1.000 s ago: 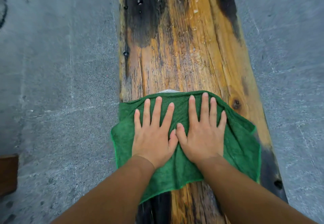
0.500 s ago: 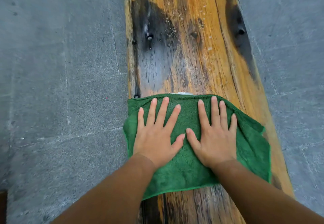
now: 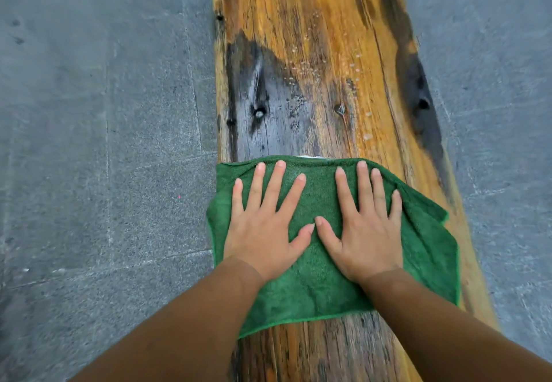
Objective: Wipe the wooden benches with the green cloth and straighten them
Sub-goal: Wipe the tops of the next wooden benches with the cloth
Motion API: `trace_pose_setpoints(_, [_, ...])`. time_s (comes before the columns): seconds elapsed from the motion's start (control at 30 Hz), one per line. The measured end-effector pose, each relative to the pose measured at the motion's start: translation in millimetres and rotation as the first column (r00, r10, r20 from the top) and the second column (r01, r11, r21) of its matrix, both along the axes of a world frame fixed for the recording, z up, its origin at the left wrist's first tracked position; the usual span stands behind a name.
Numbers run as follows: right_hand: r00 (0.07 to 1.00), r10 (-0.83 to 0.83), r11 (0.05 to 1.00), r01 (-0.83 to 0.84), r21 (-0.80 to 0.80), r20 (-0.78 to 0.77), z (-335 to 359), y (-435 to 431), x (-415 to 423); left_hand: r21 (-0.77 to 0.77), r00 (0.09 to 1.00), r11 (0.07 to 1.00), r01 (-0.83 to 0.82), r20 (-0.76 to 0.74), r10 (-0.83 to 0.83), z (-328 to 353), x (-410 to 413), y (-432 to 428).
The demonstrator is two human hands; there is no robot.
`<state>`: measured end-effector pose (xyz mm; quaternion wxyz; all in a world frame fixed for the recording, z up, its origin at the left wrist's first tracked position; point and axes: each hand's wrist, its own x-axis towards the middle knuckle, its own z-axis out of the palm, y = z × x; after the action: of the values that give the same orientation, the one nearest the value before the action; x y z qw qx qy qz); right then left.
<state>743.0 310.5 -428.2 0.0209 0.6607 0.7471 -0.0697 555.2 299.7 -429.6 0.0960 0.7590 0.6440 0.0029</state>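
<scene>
Both hands press flat on a green cloth (image 3: 316, 277) spread across a weathered wooden bench (image 3: 322, 62), the left hand (image 3: 263, 232) and right hand (image 3: 364, 232) side by side with fingers straight and splayed, thumbs nearly touching, neither one gripping the fabric. The cloth lies across the near part of the plank, its left edge hanging over the side above the grey stone paving (image 3: 98, 157), while water beads and dark damp patches sit on the wood ahead. With only palm pressure holding it, the cloth could bunch or slide off that overhanging edge, and the rough, cracked grain could snag it and leave wet streaks behind.
</scene>
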Motion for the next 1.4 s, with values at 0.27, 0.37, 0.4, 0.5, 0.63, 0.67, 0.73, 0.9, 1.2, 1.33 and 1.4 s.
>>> trace_pose_setpoints(0.27, [0.999,0.029,1.000,-0.029,-0.004,0.016,1,62,-9,-0.009,1.000,1.000,-0.001,-0.004,0.001,2,-11,57])
trace_pose_setpoints(0.37, [0.999,0.034,0.999,-0.034,0.002,0.016,2,84,-12,-0.006,1.000,1.000,0.002,-0.004,-0.002,3,-15,81])
trace_pose_setpoints(0.4, [0.999,0.037,0.999,-0.037,0.003,0.015,2,92,-14,-0.008,1.000,1.000,0.001,-0.005,-0.001,2,-17,89])
trace_pose_setpoints(0.5, [0.999,0.039,0.999,-0.039,0.003,0.007,3,116,-18,-0.010,1.000,1.000,-0.005,-0.001,0.005,2,-21,114])
trace_pose_setpoints(0.63, [0.999,0.050,0.999,-0.050,0.003,0.004,3,147,-24,0.005,1.000,1.000,-0.014,0.003,0.014,1,-27,142])
trace_pose_setpoints(0.67, [0.999,0.049,0.999,-0.049,0.002,0.002,3,158,-26,0.007,1.000,1.000,-0.016,0.003,0.016,0,-28,152])
trace_pose_setpoints(0.73, [0.999,0.050,0.999,-0.050,0.004,0.004,3,178,-30,0.014,1.000,1.000,-0.022,0.007,0.022,0,-31,168])
trace_pose_setpoints(0.9, [0.998,0.057,0.998,-0.057,0.028,-0.011,0,224,-39,0.040,0.999,0.999,-0.033,-0.003,0.033,-1,-41,221])
trace_pose_setpoints(1.2, [0.997,0.074,0.997,-0.073,0.032,-0.036,-1,318,-56,0.032,0.998,0.998,-0.058,-0.030,0.059,0,-53,303])
trace_pose_setpoints(1.33, [0.996,0.078,0.997,-0.077,0.020,-0.041,1,350,-63,0.027,0.997,0.997,-0.067,-0.042,0.068,2,-58,335])
trace_pose_setpoints(1.4, [0.997,0.072,0.997,-0.071,0.021,-0.041,2,362,-66,0.029,0.996,0.997,-0.072,-0.040,0.073,2,-60,347])
